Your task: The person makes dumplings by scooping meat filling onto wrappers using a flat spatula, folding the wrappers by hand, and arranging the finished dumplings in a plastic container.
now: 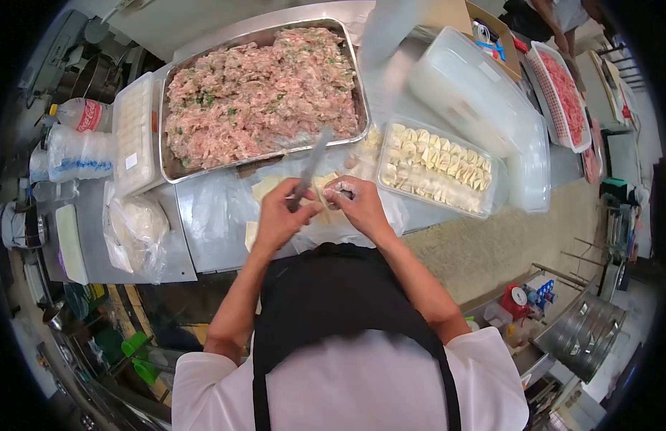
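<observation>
Upright in my left hand (282, 215) is a flat metal spatula (318, 154), its blade tip reaching the near edge of the tray of minced meat. My right hand (354, 205) is closed beside it, its fingertips on a small pale dough wrapper (323, 188). More square wrappers (268, 188) lie just behind and left of my hands. The large metal tray (254, 159) holds pink minced meat (261, 93) with green bits. To the right, a clear plastic container (433, 205) holds rows of folded dumplings (441, 158).
Clear plastic boxes (476, 93) lie at the right, near a pink basket of meat (559, 93). At the left are a lidded box (135, 136), a bagged pale mass (135, 226) and a bottle (85, 113). Another person's arm (552, 21) shows at the top right.
</observation>
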{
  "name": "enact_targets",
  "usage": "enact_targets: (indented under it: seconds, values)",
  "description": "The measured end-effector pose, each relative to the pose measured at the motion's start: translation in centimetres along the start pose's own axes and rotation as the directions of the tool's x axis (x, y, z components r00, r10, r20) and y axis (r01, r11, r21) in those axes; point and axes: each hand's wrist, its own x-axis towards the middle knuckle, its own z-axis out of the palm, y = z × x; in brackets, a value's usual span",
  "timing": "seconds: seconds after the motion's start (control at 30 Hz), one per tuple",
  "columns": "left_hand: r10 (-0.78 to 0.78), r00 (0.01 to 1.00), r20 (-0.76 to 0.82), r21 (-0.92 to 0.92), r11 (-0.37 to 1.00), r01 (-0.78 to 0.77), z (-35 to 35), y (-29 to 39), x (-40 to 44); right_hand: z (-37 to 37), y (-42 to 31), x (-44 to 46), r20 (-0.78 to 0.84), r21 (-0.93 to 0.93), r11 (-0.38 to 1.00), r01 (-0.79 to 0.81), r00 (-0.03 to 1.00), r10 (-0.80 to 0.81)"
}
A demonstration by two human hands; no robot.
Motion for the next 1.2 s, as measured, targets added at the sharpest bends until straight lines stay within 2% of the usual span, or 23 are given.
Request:
enact_targets:
  seconds: [0.07,0.13,0.17,0.2,0.23,0.27,0.3,0.33,0.37,0.43,0.47,0.53,0.57,0.63,0.67,0.73,0.77,0.83,0.87,0.93,1.07,1.17,1.2]
  values:
    - [-0.057,0.998,0.034,-0.115,0.992,0.060,1.3,-0.3,0.1,-0.2,-0.7,-0.4,0.050,-0.089,0.996,0.021,0.999,-0.017]
    - [-0.073,0.997,-0.007,-0.060,0.996,0.073,1.3,-0.4,0.0,-1.7,-0.3,-0.5,0.035,-0.099,0.994,0.038,0.999,-0.035]
    - [-0.044,0.999,-0.032,0.092,0.995,0.047,0.7,-1.1,0.1,-2.7,-0.1,-0.5,0.019,-0.109,0.993,0.055,0.998,-0.053]
    - [-0.013,0.998,-0.054,0.244,0.970,0.026,-0.1,-1.5,0.1,-3.7,-0.1,-0.9,0.014,0.089,0.996,-0.017,1.000,0.016]
    - [-0.010,0.998,-0.068,0.248,0.968,0.027,-1.2,-1.2,0.3,-4.8,-0.2,-1.2,0.022,0.282,0.955,-0.089,0.996,0.086]
    - [0.238,0.969,-0.069,0.416,0.889,-0.189,-2.7,-0.9,0.6,-5.9,-0.4,-1.3,0.031,0.286,0.954,-0.088,0.996,0.082]
    - [0.465,0.885,-0.021,0.565,0.736,-0.373,-4.2,-0.3,0.9,-7.1,-0.7,-1.7,0.050,0.527,0.838,-0.140,0.990,0.134]
    - [0.426,0.905,0.015,0.699,0.642,-0.314,-5.8,1.3,1.2,-7.6,-1.1,-2.1,0.080,0.727,0.662,-0.183,0.980,0.182]
    - [0.381,0.924,0.041,0.812,0.526,-0.253,-7.1,3.4,1.7,-7.6,-2.0,-2.2,0.083,0.726,0.662,-0.186,0.979,0.185]
    - [0.341,0.939,0.042,0.967,0.224,-0.124,-8.2,6.6,3.4,-7.4,-3.7,-2.0,0.161,0.918,0.356,-0.176,0.984,0.070]
    - [0.346,0.938,0.033,0.967,0.225,-0.117,-8.6,6.3,5.1,-7.4,-3.2,-1.7,0.169,0.916,0.359,-0.181,0.984,0.065]
    - [0.362,0.928,0.091,0.988,0.080,-0.128,-8.9,5.3,7.9,-7.1,-1.7,-1.2,0.226,0.921,0.328,-0.212,0.974,-0.006]
    - [0.363,0.928,0.085,0.989,0.080,-0.122,-9.2,5.0,8.4,-7.1,-1.5,-1.2,0.232,0.920,0.328,-0.216,0.973,-0.008]
    - [0.318,0.868,0.382,0.914,0.008,-0.405,-9.0,5.8,9.0,-6.9,-1.8,-1.2,0.205,0.917,0.344,-0.203,0.978,0.030]
    - [0.321,0.866,0.384,0.913,0.006,-0.407,-9.1,6.3,9.2,-7.2,-1.9,-1.3,0.202,0.917,0.345,-0.198,0.979,0.026]
    - [0.085,0.977,0.196,0.975,0.094,-0.203,-9.1,9.1,8.9,-7.7,-2.5,-1.6,0.126,0.891,0.433,-0.136,0.991,0.051]
    - [0.084,0.977,0.198,0.975,0.086,-0.205,-9.4,8.7,9.4,-7.9,-2.7,-1.4,0.124,0.895,0.427,-0.133,0.991,0.048]
    - [0.242,0.956,0.164,0.972,0.127,-0.199,-9.7,7.6,9.9,-8.0,-3.1,-1.9,0.135,0.854,0.507,-0.114,0.991,-0.006]
    - [0.234,0.958,0.166,0.971,0.129,-0.200,-9.7,6.8,9.8,-7.9,-2.9,-2.2,0.135,0.855,0.505,-0.118,0.991,0.003]
    - [0.002,0.975,0.221,0.968,0.121,-0.220,-9.2,7.0,9.7,-7.7,-2.8,-1.7,0.107,0.850,0.514,-0.117,0.993,0.050]
    - [0.098,0.961,0.259,0.937,0.217,-0.275,-11.5,7.6,10.8,-7.9,-1.2,-1.1,0.133,0.894,0.428,-0.134,0.991,0.031]
    - [0.032,0.987,0.158,0.972,0.171,-0.161,-10.4,7.8,11.0,-7.4,-1.1,-0.6,0.123,0.901,0.413,-0.128,0.992,0.039]
    - [-0.035,0.964,0.262,0.954,0.157,-0.254,-10.1,7.2,11.0,-7.2,-1.3,-0.4,0.104,0.903,0.415,-0.109,0.994,0.036]
